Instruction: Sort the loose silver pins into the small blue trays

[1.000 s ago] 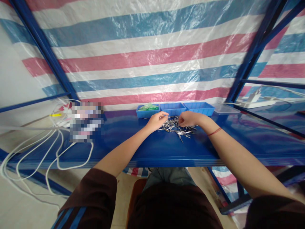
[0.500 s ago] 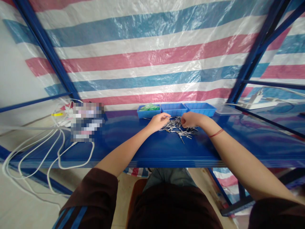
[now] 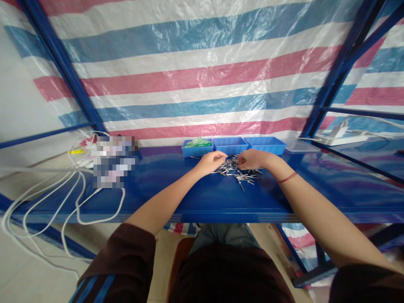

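Observation:
A loose pile of thin, silvery metal pins [image 3: 232,169] lies on the blue tabletop [image 3: 202,198], some pointing toward the front edge. At the pile's left side is my left hand [image 3: 212,162], its fingers curled and the fingertips close together; whatever they hold is too small to name. Over the right part of the pile, my right hand [image 3: 250,159] is closed with its knuckles up. Its fingertips are down among the pins, and what they grip is hidden. A small gap separates the two hands.
Behind the pile stand three blue bins: the left bin [image 3: 186,150] holds green packets, beside the middle bin [image 3: 232,145] and right bin [image 3: 268,145]. A clear plastic lid or tray [image 3: 303,145] lies farther right. White cables [image 3: 82,198] hang at left, near a blurred-out patch.
My right hand has shifted slightly left, toward my left hand. The left hand has barely moved, and the pile looks much the same.

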Available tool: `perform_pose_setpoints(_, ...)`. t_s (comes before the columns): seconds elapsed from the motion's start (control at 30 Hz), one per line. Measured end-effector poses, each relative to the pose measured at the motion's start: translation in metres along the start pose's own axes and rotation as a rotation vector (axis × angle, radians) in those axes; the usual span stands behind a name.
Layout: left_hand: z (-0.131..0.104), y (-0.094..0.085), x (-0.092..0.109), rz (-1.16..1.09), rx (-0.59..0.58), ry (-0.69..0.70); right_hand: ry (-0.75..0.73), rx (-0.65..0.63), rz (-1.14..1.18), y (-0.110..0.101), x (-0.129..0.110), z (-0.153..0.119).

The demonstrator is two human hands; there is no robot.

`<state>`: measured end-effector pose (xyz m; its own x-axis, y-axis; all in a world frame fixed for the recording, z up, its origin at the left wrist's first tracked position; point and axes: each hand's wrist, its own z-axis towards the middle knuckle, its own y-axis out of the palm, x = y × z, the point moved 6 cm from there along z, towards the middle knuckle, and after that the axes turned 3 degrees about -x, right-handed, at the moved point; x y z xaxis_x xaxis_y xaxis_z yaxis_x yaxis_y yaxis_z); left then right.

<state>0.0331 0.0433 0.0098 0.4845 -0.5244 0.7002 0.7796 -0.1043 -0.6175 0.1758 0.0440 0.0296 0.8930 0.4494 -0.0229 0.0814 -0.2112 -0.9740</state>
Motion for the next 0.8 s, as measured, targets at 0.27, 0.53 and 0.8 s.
perform_pose_setpoints(0.27,0.0,0.002,-0.002,0.007,-0.018,0.005,0.037,0.003,-0.019,0.002,0.008,0.003)
perform_pose_setpoints(0.53,0.001,0.003,-0.002,0.003,-0.033,0.019,0.026,0.019,-0.018,0.002,0.001,0.003)
perform_pose_setpoints(0.8,0.001,0.004,-0.002,-0.002,-0.043,0.035,0.023,0.013,0.007,-0.003,0.001,-0.003)
